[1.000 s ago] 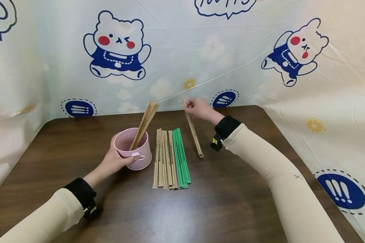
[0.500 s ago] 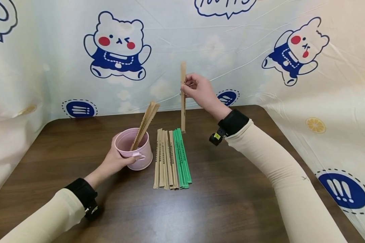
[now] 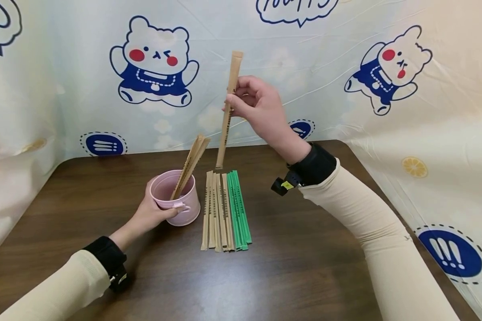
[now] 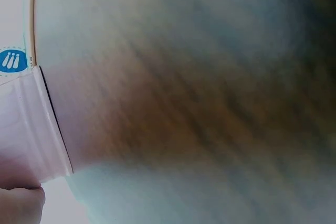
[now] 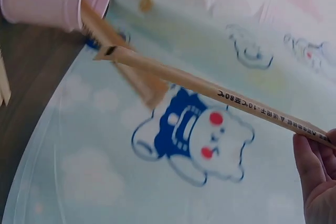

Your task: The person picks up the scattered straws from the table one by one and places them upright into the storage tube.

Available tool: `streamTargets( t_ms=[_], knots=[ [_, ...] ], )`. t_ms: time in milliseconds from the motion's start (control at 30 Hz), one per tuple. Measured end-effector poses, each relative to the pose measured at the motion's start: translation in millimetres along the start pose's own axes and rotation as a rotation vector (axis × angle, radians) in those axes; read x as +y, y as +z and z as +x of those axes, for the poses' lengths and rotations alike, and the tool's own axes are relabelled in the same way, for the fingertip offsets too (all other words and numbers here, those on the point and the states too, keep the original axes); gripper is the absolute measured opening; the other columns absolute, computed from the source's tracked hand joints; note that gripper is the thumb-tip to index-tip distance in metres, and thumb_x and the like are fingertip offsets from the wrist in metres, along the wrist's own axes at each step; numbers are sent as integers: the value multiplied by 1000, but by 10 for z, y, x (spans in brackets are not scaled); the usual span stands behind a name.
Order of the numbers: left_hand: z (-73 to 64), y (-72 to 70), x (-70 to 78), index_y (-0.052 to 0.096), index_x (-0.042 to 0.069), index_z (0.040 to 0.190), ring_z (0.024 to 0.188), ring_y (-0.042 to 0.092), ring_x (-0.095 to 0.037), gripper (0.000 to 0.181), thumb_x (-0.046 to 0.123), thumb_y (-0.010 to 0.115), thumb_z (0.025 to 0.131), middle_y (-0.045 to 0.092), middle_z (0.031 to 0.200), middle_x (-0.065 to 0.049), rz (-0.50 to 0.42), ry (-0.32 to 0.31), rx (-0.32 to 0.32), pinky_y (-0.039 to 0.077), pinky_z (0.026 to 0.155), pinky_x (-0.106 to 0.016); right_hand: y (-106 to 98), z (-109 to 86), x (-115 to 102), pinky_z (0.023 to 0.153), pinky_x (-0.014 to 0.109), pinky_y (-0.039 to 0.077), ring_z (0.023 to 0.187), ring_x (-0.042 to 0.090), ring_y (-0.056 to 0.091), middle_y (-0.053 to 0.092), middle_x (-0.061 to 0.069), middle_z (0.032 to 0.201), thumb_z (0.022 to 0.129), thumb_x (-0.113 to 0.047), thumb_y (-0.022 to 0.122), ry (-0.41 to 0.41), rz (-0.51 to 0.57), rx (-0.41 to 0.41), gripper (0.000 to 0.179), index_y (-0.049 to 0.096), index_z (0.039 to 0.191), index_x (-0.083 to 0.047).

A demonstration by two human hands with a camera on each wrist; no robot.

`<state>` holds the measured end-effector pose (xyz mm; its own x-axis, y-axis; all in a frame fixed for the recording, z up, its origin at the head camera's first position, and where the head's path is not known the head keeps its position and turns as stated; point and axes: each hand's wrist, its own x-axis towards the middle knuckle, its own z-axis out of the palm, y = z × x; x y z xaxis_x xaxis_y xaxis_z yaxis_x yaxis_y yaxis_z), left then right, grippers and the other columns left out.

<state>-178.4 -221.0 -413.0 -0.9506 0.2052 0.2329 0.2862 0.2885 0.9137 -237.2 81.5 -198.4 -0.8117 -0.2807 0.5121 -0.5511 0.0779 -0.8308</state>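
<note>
Your pink bucket (image 3: 193, 203) looks smooth with slight sheen; your brown sticks (image 3: 217, 214), papery and matt. Your wood-grained tabletop (image 3: 297, 267) is semi-glossy, the backdrop (image 3: 233, 26) creased sheeting, your sleeves (image 3: 389, 258) matt cloth.

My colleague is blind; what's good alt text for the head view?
A person's right hand holds up a slim brown packet while the left hand grips a pink bucket containing more brown packets. Beside it, a row of brown packets and green packets lies on a table.
</note>
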Motion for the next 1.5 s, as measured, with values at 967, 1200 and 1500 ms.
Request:
streamTargets(
  t_ms=[967, 1200, 1500],
  knots=[
    [2, 6, 42, 15, 3, 155, 125, 37, 1, 100, -1, 79, 79, 34, 153, -19, 53, -79, -22, 30, 98, -3, 794, -405, 459, 81, 22, 59, 93, 34, 72, 70, 26, 104, 98, -1, 63, -10, -23, -110, 22, 61, 117, 10],
    [7, 10, 46, 15, 3, 155, 124, 36, 1, 100, 0, 79, 79, 33, 153, -19, 58, -84, -15, 31, 98, -3, 876, -478, 548, 83, 20, 58, 95, 32, 73, 71, 24, 108, 99, -5, 64, 54, -58, -137, 23, 63, 118, 8],
    [-9, 32, 22, 16, -2, 153, 121, 38, 4, 97, -4, 77, 77, 34, 150, -22, 42, -49, -4, 31, 97, -3, 957, -614, 703, 85, 18, 56, 101, 28, 73, 73, 20, 113, 99, -12, 67, 126, -169, -183, 26, 66, 119, 3]
  ],
)
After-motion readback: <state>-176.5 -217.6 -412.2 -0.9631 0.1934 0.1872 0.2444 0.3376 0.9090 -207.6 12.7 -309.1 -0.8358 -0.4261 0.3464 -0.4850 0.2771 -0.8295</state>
